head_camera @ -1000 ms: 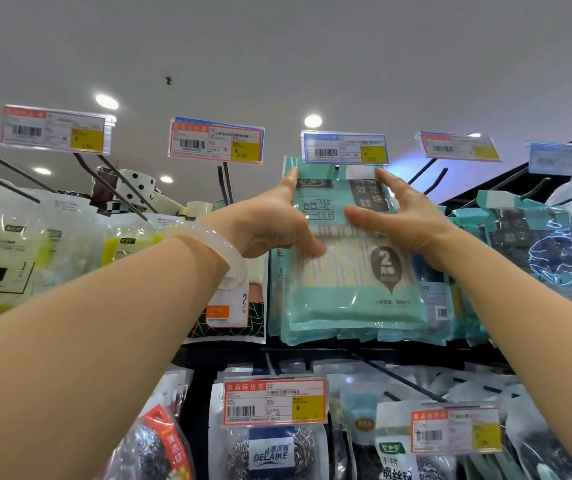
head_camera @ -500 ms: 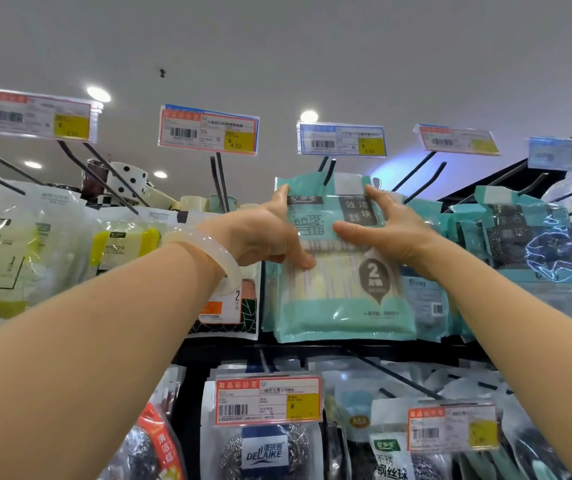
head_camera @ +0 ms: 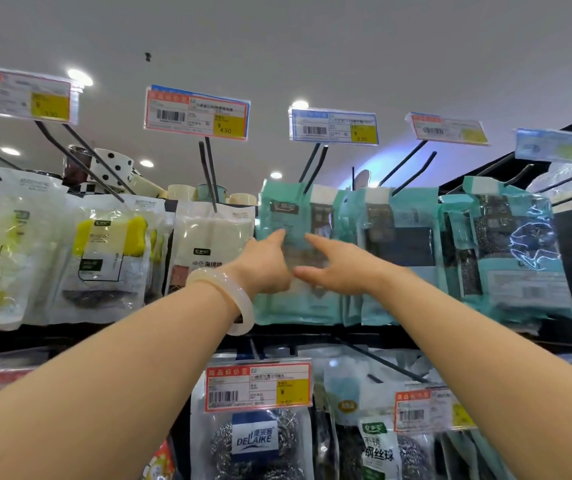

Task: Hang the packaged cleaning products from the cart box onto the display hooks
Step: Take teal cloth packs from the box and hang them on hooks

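Note:
A teal packaged cleaning pad [head_camera: 293, 306] hangs on the black double hook [head_camera: 313, 168] under the blue price tag [head_camera: 333, 126], at the front of a row of similar teal packs. My left hand [head_camera: 265, 266], with a pale bangle on its wrist, is in front of the pack's left half, forefinger stretched up. In front of the pack's middle is my right hand [head_camera: 338, 268], forefinger and thumb spread. Both hands are blurred by motion. Neither hand's fingers curl round the pack; whether the fingertips touch it is unclear.
White sponge packs [head_camera: 208, 244] hang on the hook to the left, and more teal scourer packs [head_camera: 513, 251] to the right. Steel-wool packs [head_camera: 253, 441] with price tags hang on the lower row. Bare hook rods jut out toward me at head height.
The teal pack has slid back along the hook against the others. Both hands have let go of its sides and now hover with fingers straightened in front of it.

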`<state>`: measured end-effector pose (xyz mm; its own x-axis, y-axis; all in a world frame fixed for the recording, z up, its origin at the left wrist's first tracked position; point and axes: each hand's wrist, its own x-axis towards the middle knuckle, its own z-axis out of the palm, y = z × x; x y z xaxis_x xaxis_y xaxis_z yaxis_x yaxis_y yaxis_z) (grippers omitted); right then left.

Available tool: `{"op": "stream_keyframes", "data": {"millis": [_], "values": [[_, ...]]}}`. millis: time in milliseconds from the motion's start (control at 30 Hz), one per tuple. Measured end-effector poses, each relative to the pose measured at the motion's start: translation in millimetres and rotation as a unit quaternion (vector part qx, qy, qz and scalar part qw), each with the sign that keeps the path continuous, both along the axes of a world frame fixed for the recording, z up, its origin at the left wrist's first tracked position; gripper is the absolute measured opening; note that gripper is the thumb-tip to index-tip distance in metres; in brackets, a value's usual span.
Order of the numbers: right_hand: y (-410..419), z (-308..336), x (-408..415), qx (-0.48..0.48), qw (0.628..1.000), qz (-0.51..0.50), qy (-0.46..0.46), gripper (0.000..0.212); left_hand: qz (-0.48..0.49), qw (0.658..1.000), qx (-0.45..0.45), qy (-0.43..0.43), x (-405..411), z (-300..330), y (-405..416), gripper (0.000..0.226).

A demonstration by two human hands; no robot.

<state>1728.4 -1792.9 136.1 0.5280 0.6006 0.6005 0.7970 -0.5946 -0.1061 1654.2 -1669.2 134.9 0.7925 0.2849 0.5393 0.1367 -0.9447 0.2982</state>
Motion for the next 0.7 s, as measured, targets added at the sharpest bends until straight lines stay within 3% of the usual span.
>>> {"op": "stream_keyframes", "data": {"millis": [67,200,300,467,700], "values": [[0.9,-7.4,-2.8,-0.009,0.998,0.033,0.058,0.067,0.03,0.999,0.017,0.013,-2.5,-3.6,-0.9,0.077],[-11.0,-19.3,-10.6,0.017,1.0,0.017,0.013,0.061,0.028,0.999,0.007,-0.021,-16.4,-13.3,-12.0,0.077],[-28.4,-24.7,-17.8,0.032,0.999,-0.022,-0.028,0.062,-0.022,0.999,0.025,-0.02,-26.7,-24.1,-35.4,0.088],[-75.6,-38.1,-34.3,0.106,0.992,-0.05,-0.04,0.056,-0.148,0.985,0.078,-0.041,-25.4,-45.3,-88.0,0.088],[-197.5,-95.3,-45.6,0.047,0.975,-0.212,-0.042,0.068,-0.256,0.96,0.112,-0.01,4.8,-91.9,-177.0,0.091]]}}
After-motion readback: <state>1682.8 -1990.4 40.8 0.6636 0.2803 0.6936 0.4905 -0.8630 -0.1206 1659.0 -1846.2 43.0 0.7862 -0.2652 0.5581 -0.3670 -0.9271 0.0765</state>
